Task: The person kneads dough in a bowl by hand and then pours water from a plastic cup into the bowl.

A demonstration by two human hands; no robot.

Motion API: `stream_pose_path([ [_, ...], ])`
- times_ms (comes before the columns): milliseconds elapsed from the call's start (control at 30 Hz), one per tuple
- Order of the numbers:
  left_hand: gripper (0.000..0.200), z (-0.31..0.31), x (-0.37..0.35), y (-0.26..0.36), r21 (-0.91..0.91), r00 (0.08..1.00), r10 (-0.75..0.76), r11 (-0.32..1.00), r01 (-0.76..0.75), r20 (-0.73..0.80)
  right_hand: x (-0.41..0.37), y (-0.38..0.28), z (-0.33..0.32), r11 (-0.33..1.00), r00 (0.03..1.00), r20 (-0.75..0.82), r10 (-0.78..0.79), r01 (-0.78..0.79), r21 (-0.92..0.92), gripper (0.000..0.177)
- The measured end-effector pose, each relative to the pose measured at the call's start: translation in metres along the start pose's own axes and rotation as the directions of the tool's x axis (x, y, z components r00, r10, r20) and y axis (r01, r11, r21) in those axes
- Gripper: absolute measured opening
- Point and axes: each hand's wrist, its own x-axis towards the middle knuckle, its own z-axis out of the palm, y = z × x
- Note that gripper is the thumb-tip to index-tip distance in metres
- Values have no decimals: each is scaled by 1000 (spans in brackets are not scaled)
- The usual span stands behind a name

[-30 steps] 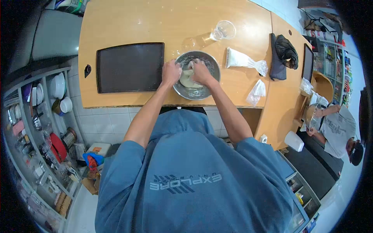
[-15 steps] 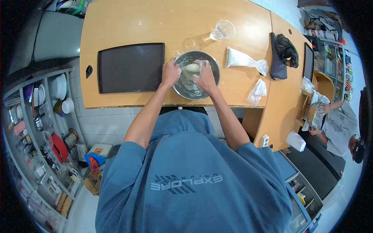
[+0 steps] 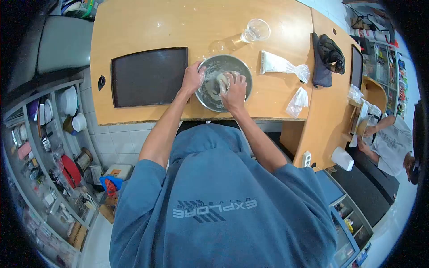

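Note:
A metal mixing bowl (image 3: 213,105) stands near the table's front edge, its inside wall smeared with flour. My left hand (image 3: 194,77) grips the bowl's left rim, with floury fingers over the edge. Inside the bowl, my right hand (image 3: 234,91) is closed around a pale lump of dough (image 3: 222,79), pressing against it. The fingers hide part of the dough. Flour coats both hands.
A dark baking tray (image 3: 149,78) lies left of the bowl. Behind and to the right are a clear plastic cup (image 3: 258,30), a bag of white powder (image 3: 281,64) and a crumpled plastic bag (image 3: 297,102). Another person (image 3: 389,138) works at the far right.
My right hand has closed over the dough, which was more exposed before. My left hand has shifted slightly up along the rim. The other person's hands have moved a little.

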Motion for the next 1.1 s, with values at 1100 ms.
stream_pose_path([
  [1100, 21, -1, 6, 0, 270, 985, 134, 950, -158, 105, 49, -4, 77, 938, 942, 181, 283, -233, -256, 33],
])
